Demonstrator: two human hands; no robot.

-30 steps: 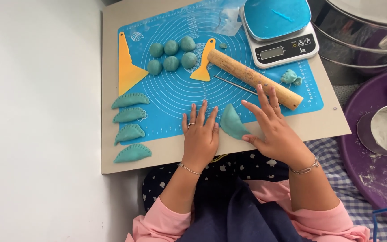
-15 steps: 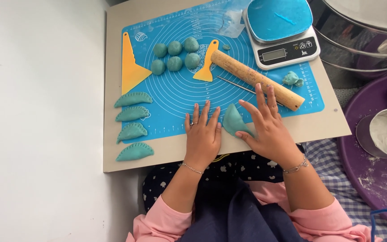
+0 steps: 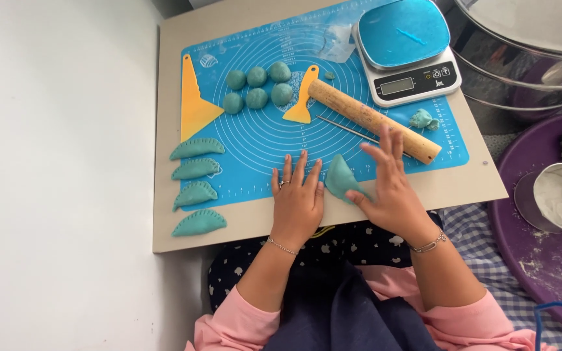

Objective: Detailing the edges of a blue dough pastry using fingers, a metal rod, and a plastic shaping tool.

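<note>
A folded teal dumpling [image 3: 341, 175] lies on the blue silicone mat [image 3: 268, 133] near the board's front edge. My left hand [image 3: 297, 198] rests flat just left of it, fingers spread, a ring on one finger. My right hand [image 3: 391, 185] presses on the dumpling's right side with the thumb, fingers spread above it and reaching toward the wooden rolling pin [image 3: 372, 120]. Several finished crimped teal dumplings [image 3: 196, 185] lie in a column at the mat's left. Several teal dough balls [image 3: 257, 88] sit near the mat's top.
A yellow scraper [image 3: 193, 104] and a smaller yellow scraper [image 3: 302, 101] lie on the mat, with a thin metal rod [image 3: 349, 130] and a dough scrap [image 3: 422, 119]. A kitchen scale [image 3: 408, 52] stands top right. Metal pots [image 3: 535, 52] and a purple basin [image 3: 548, 260] holding a metal bowl [image 3: 557, 198] are at right.
Both hands stay around the dumpling; my right hand has shifted slightly, its thumb pressing the dumpling's right edge. The view has drifted a little.
</note>
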